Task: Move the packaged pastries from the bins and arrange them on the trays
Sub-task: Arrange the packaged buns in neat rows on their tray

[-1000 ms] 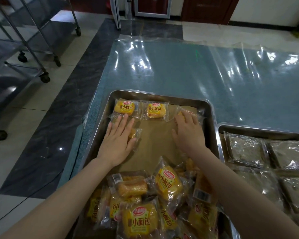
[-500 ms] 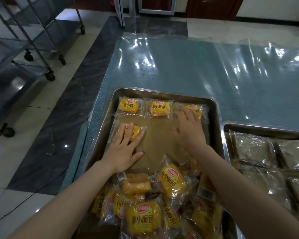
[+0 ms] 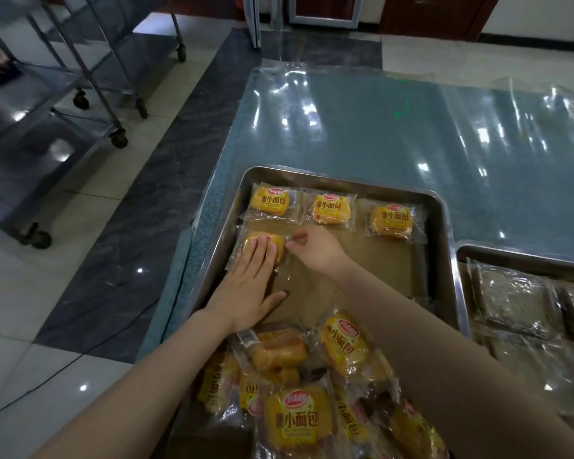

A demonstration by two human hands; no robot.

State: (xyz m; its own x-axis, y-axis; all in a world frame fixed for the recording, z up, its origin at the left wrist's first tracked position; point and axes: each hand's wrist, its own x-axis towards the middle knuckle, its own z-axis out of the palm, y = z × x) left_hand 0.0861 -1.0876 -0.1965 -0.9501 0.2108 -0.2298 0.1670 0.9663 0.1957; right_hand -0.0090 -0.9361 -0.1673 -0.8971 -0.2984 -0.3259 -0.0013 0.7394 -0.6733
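The left hand (image 3: pixel 249 283) lies flat with the fingers straight and close together, and it presses down on one packaged pastry (image 3: pixel 258 234) under its fingertips. The right hand (image 3: pixel 315 251) is just beside the left fingertips. Its thumb and fingers pinch the clear wrapper edge of the same pastry. This pastry lies on the brown paper (image 3: pixel 362 276) that lines the metal tray (image 3: pixel 345 181), close to the tray wall on the outer side of the left hand.

Just beyond both hands there is a row of three pastries (image 3: pixel 332 208) in yellow printed wrappers, side by side along the far wall of the tray. Below the wrists, under both forearms, a loose pile of pastries (image 3: pixel 312 392) lies in disorder.

On the outer side of the right arm stands a second tray (image 3: pixel 511 255) with flat clear packs (image 3: pixel 511 299) inside. Both trays stand on the counter (image 3: pixel 378 127), which is covered with shiny film. Far from the left hand, wheeled metal racks (image 3: pixel 80 77) stand on the floor.
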